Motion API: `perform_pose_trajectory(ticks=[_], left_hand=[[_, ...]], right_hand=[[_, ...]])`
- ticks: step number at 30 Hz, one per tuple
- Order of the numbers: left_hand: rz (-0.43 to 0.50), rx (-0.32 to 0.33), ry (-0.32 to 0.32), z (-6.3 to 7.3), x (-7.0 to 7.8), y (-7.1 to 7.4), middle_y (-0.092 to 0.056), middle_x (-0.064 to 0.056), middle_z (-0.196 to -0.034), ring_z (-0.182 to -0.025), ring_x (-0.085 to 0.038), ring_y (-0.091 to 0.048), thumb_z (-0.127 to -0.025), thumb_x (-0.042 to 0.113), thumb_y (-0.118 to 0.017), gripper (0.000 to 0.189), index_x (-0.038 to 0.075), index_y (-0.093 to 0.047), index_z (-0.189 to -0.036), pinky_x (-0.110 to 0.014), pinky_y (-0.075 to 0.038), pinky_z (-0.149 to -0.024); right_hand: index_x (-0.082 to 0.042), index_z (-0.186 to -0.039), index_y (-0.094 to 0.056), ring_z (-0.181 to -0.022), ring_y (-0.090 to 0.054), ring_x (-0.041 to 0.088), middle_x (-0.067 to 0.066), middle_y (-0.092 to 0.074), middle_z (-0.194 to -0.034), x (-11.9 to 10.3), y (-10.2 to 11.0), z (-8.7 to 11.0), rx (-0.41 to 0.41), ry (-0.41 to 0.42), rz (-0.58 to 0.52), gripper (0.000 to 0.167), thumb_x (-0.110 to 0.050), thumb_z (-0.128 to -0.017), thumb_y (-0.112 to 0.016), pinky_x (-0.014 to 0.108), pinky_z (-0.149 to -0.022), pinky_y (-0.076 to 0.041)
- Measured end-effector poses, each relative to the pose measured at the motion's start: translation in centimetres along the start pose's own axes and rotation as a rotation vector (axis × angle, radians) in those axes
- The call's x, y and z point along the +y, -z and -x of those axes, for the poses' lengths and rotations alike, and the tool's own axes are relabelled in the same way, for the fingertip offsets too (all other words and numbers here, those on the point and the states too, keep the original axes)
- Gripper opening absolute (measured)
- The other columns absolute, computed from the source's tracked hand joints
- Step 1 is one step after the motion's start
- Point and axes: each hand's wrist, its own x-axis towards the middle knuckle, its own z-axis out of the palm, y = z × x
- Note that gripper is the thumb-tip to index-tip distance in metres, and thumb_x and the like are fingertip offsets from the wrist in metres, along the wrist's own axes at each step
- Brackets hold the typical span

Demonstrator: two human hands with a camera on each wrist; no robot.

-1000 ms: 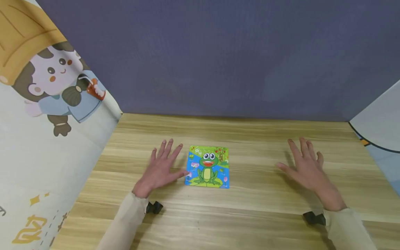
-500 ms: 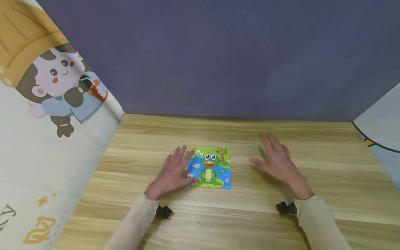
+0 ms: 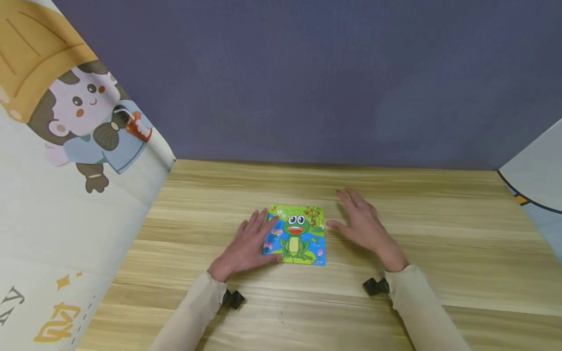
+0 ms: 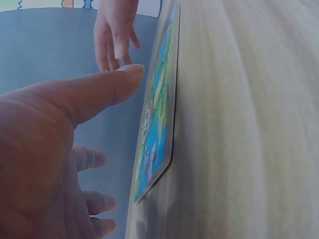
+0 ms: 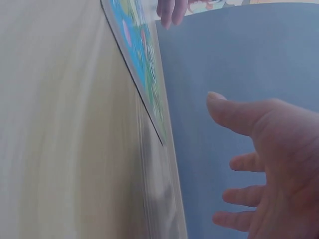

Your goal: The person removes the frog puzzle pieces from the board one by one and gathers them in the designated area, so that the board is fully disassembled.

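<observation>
A square frog picture puzzle board [image 3: 295,239], green and blue with a smiling frog, lies flat on the wooden table [image 3: 307,312]. Over its left edge reaches my left hand [image 3: 248,246], thumb and fingers spread and overlapping the board in the head view. The left wrist view shows the left thumb [image 4: 107,89] raised above the board's surface. To the board's right, my right hand [image 3: 364,226] hovers with fingers extended, its thumb tip near the right edge. In the right wrist view the right thumb [image 5: 239,112] stands apart from the board [image 5: 134,55]. Neither hand holds anything.
A dark blue-grey panel [image 3: 298,87] rises along the table's back edge. On the left is a white wall [image 3: 114,219] with a cartoon child print; a pale printed panel [image 3: 540,161] borders the right. A small black device [image 3: 232,298] sits at each wrist.
My right hand has moved left across the table, up to the board's right side. My left hand has shifted slightly right, further over the board's left edge. The board has stayed in place.
</observation>
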Motion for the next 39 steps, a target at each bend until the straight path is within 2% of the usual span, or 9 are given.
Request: perform_pose_trajectory(ticks=[14,25,33,39], left_hand=[[-0.014,-0.037,0.019,-0.5,-0.4,-0.5,-0.006,-0.016,-0.17,-0.158,-0.037,-0.003,-0.085,0.051,-0.074,0.096,0.021,-0.023,-0.161,-0.062,-0.011,-0.125],[-0.015,-0.044,0.002,-0.8,-0.4,-0.4,-0.007,-0.019,-0.169,-0.158,-0.04,-0.004,-0.085,0.048,-0.075,0.094,0.019,-0.025,-0.16,-0.064,-0.012,-0.124],[-0.031,-0.057,-0.012,-1.1,-0.5,-0.4,-0.009,-0.019,-0.169,-0.157,-0.042,-0.007,-0.086,0.047,-0.075,0.09,0.021,-0.03,-0.159,-0.065,-0.012,-0.124],[-0.03,-0.061,-0.013,-1.3,-0.5,-0.4,-0.01,-0.02,-0.169,-0.157,-0.043,-0.009,-0.087,0.047,-0.074,0.086,0.02,-0.033,-0.157,-0.066,-0.012,-0.123]], right_hand=[[-0.005,-0.154,-0.035,-0.149,-0.028,0.049,0.028,-0.029,-0.161,-2.7,-1.7,-2.5,-0.021,0.05,-0.043,0.084,-0.042,-0.089,-0.074,0.075,-0.111,-0.029],[-0.009,-0.155,-0.036,-0.147,-0.033,0.048,0.025,-0.032,-0.161,-5.2,-2.9,-4.4,-0.07,0.051,-0.088,0.08,-0.044,-0.091,-0.071,0.072,-0.112,-0.032],[-0.011,-0.153,-0.04,-0.146,-0.037,0.046,0.023,-0.037,-0.158,-6.4,-4.0,-5.6,-0.085,0.025,-0.112,0.071,-0.033,-0.092,-0.072,0.068,-0.113,-0.033],[-0.007,-0.147,-0.048,-0.14,-0.044,0.043,0.022,-0.047,-0.152,-6.9,-5.0,-6.6,-0.079,0.047,-0.111,0.06,-0.023,-0.094,-0.069,0.062,-0.113,-0.038]])
